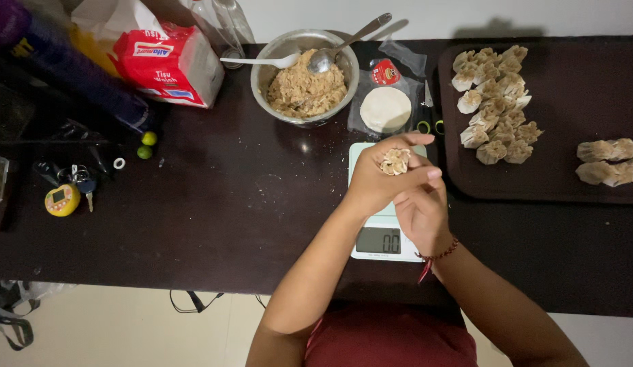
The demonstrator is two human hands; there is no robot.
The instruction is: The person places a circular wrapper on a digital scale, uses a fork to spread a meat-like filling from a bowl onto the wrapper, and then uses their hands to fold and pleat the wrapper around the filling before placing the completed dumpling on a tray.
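Dark wooden table (214,204), with pale floor showing below its near edge. Dark tray (568,177) carrying finished dumplings (497,102). Steel bowl (305,75) of minced filling. Pale green kitchen scale (384,234). Left hand (381,178) curled around an open-topped, pleated dumpling (395,162), held above the scale; right hand (420,207) cupped loosely beneath, touching the left.

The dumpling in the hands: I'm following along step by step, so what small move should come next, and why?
Probably set the dumpling on the dark tray: its wrapper looks gathered around the filling, held by left hand and right hand, and finished dumplings already sit there.
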